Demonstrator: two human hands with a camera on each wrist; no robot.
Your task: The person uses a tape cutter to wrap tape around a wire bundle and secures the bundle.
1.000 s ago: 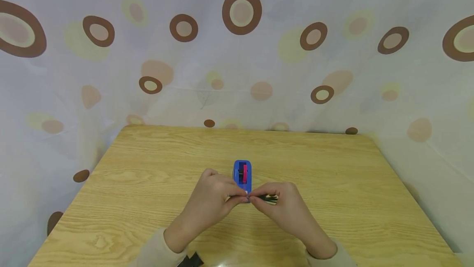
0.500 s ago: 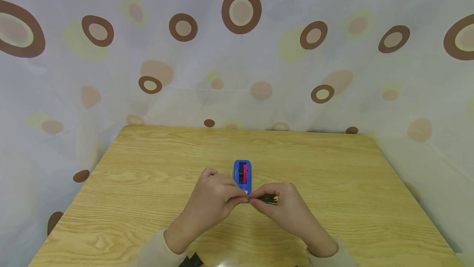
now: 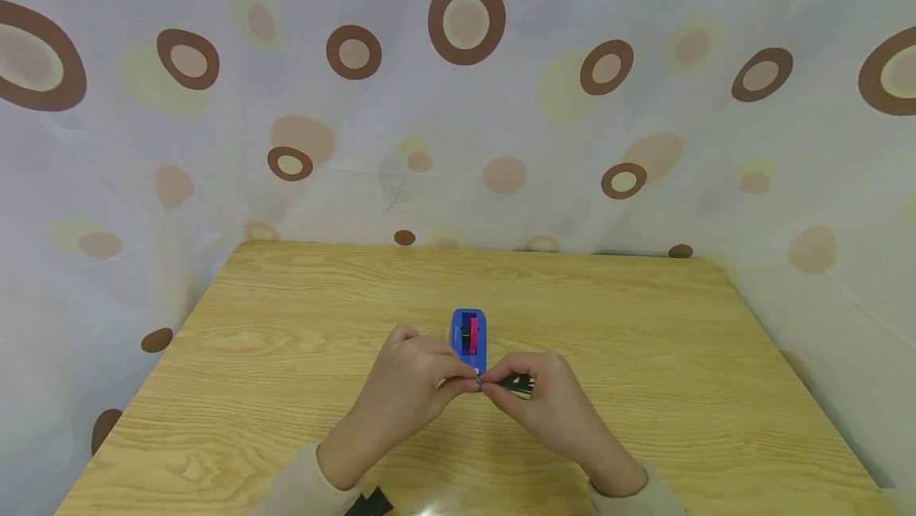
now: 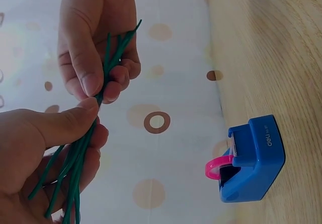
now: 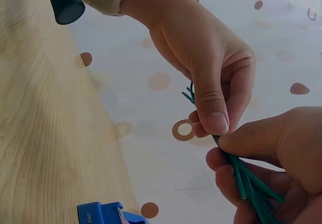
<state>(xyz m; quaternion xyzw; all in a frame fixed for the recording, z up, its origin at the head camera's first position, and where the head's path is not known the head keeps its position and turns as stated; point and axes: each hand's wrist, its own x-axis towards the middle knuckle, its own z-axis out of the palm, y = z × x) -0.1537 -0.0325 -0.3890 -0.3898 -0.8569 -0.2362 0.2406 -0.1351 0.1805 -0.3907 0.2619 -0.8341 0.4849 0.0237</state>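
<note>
In the head view my left hand (image 3: 409, 382) and right hand (image 3: 549, 398) meet fingertip to fingertip over the middle of the table. Between thumb and fingers, both pinch a bundle of thin green wire-like strands (image 4: 76, 161) at its narrow middle. One set of loose ends lies across the right palm, and the other fans out along the left fingers and palm. Just behind the hands stands a blue tape dispenser (image 3: 468, 360) with a pink tape roll (image 4: 213, 168). My hands cover its front end in the head view, and neither hand holds it.
The wooden table (image 3: 308, 301) reaches back to a patterned curtain (image 3: 458, 118) with brown rings. A black object (image 3: 370, 502) shows at the bottom edge, beside the left sleeve (image 3: 308, 484).
The strand ends by the right palm have shifted and turned slightly. Both hands stay at the same place, still pinching the bundle, and the tape dispenser has not moved.
</note>
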